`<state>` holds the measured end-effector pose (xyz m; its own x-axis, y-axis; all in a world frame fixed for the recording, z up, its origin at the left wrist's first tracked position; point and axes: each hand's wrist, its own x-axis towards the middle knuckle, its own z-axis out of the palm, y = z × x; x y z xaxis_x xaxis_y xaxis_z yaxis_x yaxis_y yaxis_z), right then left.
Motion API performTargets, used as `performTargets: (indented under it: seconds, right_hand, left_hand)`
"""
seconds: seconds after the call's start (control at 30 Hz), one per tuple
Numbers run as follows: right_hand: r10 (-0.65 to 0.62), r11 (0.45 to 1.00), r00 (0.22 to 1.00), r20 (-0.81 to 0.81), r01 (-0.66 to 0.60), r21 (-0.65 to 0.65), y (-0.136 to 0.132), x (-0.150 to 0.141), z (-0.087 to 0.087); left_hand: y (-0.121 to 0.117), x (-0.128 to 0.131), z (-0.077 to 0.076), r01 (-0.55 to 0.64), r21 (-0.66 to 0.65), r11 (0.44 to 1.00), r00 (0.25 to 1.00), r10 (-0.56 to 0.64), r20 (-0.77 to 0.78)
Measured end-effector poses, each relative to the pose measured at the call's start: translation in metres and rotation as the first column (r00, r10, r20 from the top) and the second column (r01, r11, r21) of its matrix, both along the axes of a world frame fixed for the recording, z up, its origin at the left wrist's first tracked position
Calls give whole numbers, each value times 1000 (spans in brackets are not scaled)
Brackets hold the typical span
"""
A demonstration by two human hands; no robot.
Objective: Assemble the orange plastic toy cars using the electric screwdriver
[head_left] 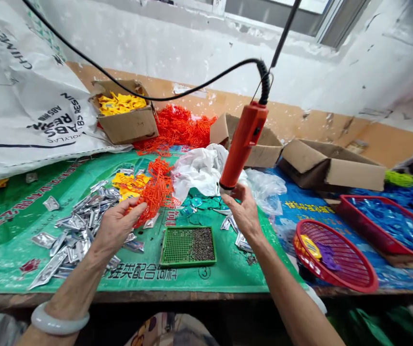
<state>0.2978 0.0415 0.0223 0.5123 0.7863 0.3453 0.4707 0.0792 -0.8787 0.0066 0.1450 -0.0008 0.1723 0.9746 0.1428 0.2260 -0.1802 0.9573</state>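
One red cylindrical driver [243,146] leaned rightward in the right hand's [245,211] grip; left hand [117,227], hold unclear, met stringy orange plastic [160,190].

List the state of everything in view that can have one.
Orange-red corded electric screwdriver, suspended, slanted.
Right hand, gripping the screwdriver's lower end.
Left hand, thumb near fingertips; grip unclear.
Green rectangular plastic tray, partly filled with small dark pieces.
Leftmost brown cardboard box, open, filled with yellow pieces.
Red round plastic basket, holding yellow and purple pieces.
Red rectangular plastic tray, filled with blue pieces.
White cloth, crumpled.
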Motion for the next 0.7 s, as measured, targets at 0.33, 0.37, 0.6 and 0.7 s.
performTargets:
  seconds: [0.33,0.37,0.6,0.7]
  right_hand:
    - [558,822,708,432,-397,-409,4,17,-54]
    - [598,794,661,453,-412,-447,7,17,-55]
    - [576,817,568,587,-395,-420,12,19,-74]
    - [467,883,642,608,-370,-289,10,25,-85]
  left_hand:
    - [10,-10,0,-86,-217,972,996,81,-31]
    - [12,-11,1,-106,-207,973,994,98,-50]
    - [21,-16,9,-146,-232,962,989,147,-14]
    - [21,-21,11,-64,-287,956,991,95,95]
